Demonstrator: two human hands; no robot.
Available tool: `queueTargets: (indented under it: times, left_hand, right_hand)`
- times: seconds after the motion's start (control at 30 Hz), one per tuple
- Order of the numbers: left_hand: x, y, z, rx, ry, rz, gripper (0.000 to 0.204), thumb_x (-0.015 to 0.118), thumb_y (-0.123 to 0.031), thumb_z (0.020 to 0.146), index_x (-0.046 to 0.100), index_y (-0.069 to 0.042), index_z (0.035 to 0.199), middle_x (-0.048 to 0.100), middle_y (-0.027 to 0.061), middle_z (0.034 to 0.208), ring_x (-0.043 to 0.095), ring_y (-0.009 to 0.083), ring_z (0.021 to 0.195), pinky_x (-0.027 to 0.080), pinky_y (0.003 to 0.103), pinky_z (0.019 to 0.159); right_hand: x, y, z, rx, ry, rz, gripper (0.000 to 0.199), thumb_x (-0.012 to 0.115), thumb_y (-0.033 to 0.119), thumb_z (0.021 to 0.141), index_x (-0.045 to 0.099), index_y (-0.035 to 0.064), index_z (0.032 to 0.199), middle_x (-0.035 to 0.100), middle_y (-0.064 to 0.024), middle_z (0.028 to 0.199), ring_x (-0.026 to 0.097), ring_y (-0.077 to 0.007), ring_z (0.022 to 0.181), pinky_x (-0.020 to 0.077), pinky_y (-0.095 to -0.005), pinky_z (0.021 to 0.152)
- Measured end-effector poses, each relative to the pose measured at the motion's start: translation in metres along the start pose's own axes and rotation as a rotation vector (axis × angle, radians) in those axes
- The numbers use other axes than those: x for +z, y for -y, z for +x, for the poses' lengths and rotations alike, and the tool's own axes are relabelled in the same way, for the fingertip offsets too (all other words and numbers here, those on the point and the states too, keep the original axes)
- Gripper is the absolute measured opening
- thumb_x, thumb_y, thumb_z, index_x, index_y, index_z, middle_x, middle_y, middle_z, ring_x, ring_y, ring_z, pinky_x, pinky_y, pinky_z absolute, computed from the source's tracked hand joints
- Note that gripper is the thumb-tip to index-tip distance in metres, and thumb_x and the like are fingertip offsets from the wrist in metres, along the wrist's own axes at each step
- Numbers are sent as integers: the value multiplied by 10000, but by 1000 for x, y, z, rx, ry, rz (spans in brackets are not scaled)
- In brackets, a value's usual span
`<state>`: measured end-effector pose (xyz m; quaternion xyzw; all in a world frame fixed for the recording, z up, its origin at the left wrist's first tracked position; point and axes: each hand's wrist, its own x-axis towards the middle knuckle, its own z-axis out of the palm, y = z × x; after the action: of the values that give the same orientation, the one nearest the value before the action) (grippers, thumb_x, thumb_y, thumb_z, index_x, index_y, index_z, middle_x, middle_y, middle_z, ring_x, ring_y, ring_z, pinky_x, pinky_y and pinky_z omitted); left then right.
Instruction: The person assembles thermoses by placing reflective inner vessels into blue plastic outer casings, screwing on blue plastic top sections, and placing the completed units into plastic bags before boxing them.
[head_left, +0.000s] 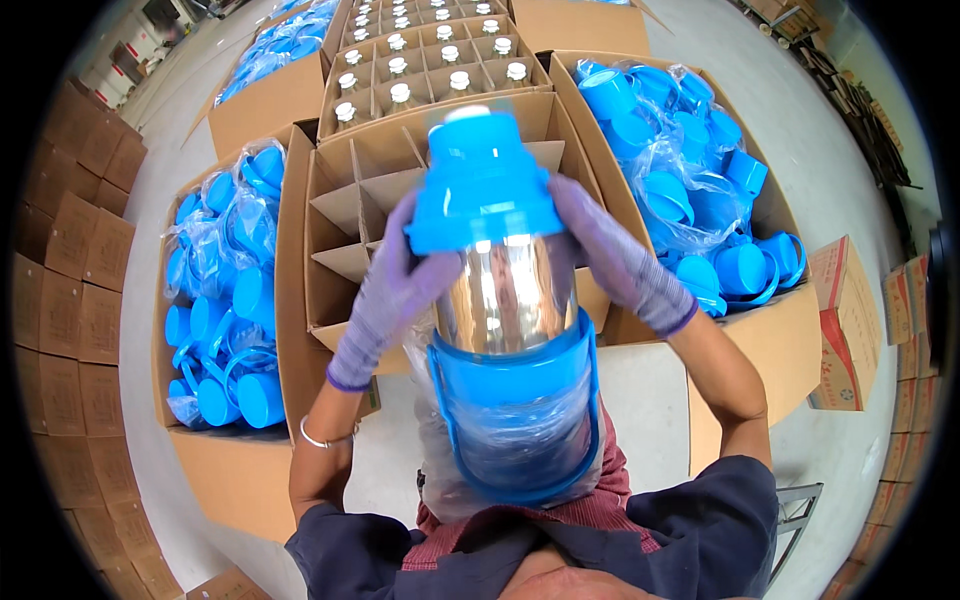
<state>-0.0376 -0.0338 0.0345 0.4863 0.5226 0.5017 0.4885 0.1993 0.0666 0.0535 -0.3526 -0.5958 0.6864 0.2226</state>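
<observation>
Upright against my lap stands a vacuum flask in parts: a blue casing (pixel 515 385) with a carrying handle (pixel 598 400), partly wrapped in clear plastic. Out of its top rises a silver liner (pixel 508 290), and a wide blue top piece (pixel 485 195) sits over the liner's upper end. My left hand (pixel 395 275), in a purple glove, grips the left side of that top piece. On the opposite side my gloved right hand (pixel 608 245) presses round its rim, fingertips partly hidden. The top piece looks slightly blurred.
Directly ahead is a carton (pixel 450 115) with cardboard dividers; beyond it, white-stoppered flask liners (pixel 400 95) fill another. Open cartons on the left (pixel 293 300) and right (pixel 760 325) hold blue plastic parts, many bagged. Stacked boxes (pixel 75 320) line the far left.
</observation>
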Motion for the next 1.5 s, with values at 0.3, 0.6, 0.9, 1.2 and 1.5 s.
queueTargets:
  times: [0.3,0.6,0.9,1.2,1.5]
  left_hand:
    - [0,51,-68,4,185,83,827,552,-414,967,166,37,1544,360,210,1524,336,301,1419,284,387,1158]
    - [6,66,-22,45,136,15,595,330,-408,1082,374,37,1474,472,143,1462,474,227,1325,315,341,1156]
    - [52,-2,-46,-127,-13,545,616,405,-355,1063,229,4,1532,467,178,1452,492,286,1306,386,363,1092]
    - [43,126,-73,-274,48,-783,412,413,-290,1073,479,-16,1374,591,129,1304,612,227,1115,521,353,953]
    - [76,14,-155,-69,204,-91,314,541,-302,991,634,-3,1016,652,52,816,634,160,684,515,274,605]
  right_hand:
    - [15,-53,-65,157,49,-154,913,548,637,921,258,18,1526,442,-201,1438,419,-301,1361,356,-382,1121]
    - [23,-9,6,-99,-84,-296,804,679,467,892,382,-43,1438,553,-228,1301,586,-286,1157,480,-330,973]
    - [14,-68,26,-182,303,328,783,753,429,839,428,51,1443,571,-121,1289,557,-218,1197,458,-352,1032]
    - [47,18,-70,-301,39,-143,767,822,355,797,461,75,1412,554,-109,1301,540,-199,1202,447,-337,1026]
    - [3,-8,-110,-221,-433,-247,827,773,499,791,480,34,1410,592,-193,1284,576,-271,1205,476,-367,990]
